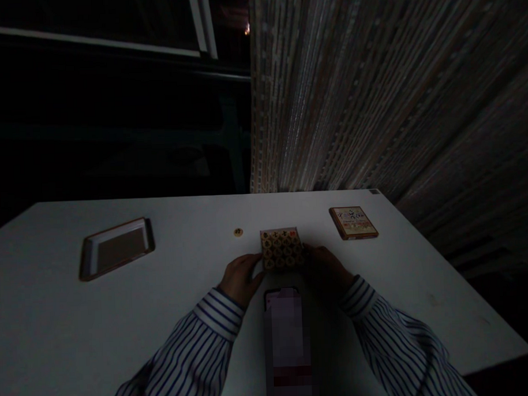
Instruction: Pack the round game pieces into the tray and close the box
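Note:
A square block of several round wooden game pieces with dark marks (282, 249) lies on the white table (173, 316). My left hand (241, 278) rests against the block's left edge, its fingers curled. My right hand (326, 269) presses against the block's right edge; it sits in shadow and its fingers are hard to make out. One loose round piece (238, 232) lies alone to the left of the block. Both arms wear striped sleeves.
A dark-rimmed empty tray (117, 247) lies at the left. A flat printed box lid (353, 222) lies at the right. A phone (284, 324) lies between my forearms. Tall stacked sheets (373, 90) rise behind the table; the room is dark.

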`<control>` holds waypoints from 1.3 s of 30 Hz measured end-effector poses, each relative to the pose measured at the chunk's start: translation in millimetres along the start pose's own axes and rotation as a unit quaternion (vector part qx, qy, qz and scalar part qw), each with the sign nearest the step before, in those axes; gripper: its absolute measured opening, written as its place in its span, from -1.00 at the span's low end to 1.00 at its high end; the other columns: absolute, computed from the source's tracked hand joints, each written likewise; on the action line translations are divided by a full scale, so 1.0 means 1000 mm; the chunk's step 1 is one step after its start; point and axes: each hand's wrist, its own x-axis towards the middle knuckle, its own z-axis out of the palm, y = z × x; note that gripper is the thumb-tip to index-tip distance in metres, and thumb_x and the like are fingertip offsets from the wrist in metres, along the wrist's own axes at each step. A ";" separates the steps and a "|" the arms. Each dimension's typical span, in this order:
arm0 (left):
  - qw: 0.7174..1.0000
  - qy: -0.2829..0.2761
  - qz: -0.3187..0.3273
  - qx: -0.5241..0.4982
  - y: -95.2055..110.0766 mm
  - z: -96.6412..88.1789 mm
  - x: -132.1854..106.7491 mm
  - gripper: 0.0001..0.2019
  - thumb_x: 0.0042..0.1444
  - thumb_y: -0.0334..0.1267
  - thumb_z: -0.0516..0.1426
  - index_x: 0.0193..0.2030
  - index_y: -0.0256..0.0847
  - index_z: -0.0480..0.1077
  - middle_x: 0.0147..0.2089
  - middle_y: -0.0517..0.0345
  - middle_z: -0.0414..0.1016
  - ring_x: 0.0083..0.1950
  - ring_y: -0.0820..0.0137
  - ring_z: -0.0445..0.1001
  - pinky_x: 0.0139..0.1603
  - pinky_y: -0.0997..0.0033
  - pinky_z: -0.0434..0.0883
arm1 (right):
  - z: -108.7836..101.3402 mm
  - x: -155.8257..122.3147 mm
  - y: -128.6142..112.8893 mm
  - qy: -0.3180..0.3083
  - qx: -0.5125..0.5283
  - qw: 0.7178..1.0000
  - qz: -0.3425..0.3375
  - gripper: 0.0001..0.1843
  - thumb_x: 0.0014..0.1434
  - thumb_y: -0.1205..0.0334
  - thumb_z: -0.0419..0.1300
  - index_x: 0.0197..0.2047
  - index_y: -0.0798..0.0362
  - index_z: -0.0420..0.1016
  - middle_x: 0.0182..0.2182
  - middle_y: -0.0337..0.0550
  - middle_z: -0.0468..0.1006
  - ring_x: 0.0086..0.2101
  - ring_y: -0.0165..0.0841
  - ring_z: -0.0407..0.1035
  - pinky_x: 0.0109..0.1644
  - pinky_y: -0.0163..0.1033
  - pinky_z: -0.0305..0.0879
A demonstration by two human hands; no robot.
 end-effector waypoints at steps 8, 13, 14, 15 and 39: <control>1.000 -0.004 0.008 -0.004 0.001 -0.002 0.000 -0.62 -0.03 -0.26 0.07 -0.02 -0.25 0.30 -0.07 0.00 0.45 -0.02 0.29 0.38 0.03 0.25 0.31 | -0.007 0.002 -0.006 -0.009 0.016 1.000 -0.011 -0.63 0.16 0.31 -0.03 0.06 0.11 0.23 -0.01 0.03 0.34 -0.12 -0.33 0.30 -0.03 -0.20 0.15; 1.000 -0.003 0.011 0.001 0.002 -0.003 0.001 -0.62 -0.02 -0.26 0.07 -0.03 -0.27 0.32 -0.07 -0.03 0.45 -0.04 0.27 0.40 0.02 0.24 0.32 | -0.003 0.002 -0.003 -0.009 0.007 1.000 -0.003 -0.63 0.15 0.30 -0.01 0.04 0.14 0.26 -0.02 0.06 0.35 -0.13 -0.31 0.32 -0.04 -0.20 0.16; 1.000 0.001 0.014 0.001 0.002 -0.003 0.001 -0.63 -0.02 -0.26 0.07 -0.03 -0.28 0.32 -0.08 -0.03 0.46 -0.04 0.27 0.40 0.01 0.24 0.32 | -0.002 0.003 -0.003 -0.007 0.007 1.000 -0.001 -0.63 0.14 0.29 0.00 0.04 0.15 0.26 -0.02 0.06 0.36 -0.14 -0.31 0.32 -0.05 -0.20 0.17; 1.000 0.005 0.017 0.002 0.002 -0.003 0.000 -0.63 -0.02 -0.26 0.07 -0.03 -0.29 0.32 -0.09 -0.04 0.46 -0.05 0.27 0.40 0.01 0.23 0.33 | -0.002 0.003 -0.003 -0.002 0.008 1.000 0.000 -0.62 0.14 0.29 0.00 0.04 0.15 0.26 -0.04 0.06 0.37 -0.14 -0.30 0.32 -0.05 -0.20 0.18; 0.999 0.044 -0.016 -0.004 0.005 -0.008 -0.005 -0.63 0.01 -0.27 0.00 -0.02 -0.32 0.33 -0.12 -0.03 0.47 -0.08 0.28 0.41 -0.06 0.26 0.37 | -0.012 -0.020 -0.033 0.129 0.043 0.987 -0.080 -0.42 -0.02 0.11 0.18 0.08 0.08 0.22 -0.05 0.06 0.33 -0.04 -0.18 0.17 -0.03 -0.04 0.15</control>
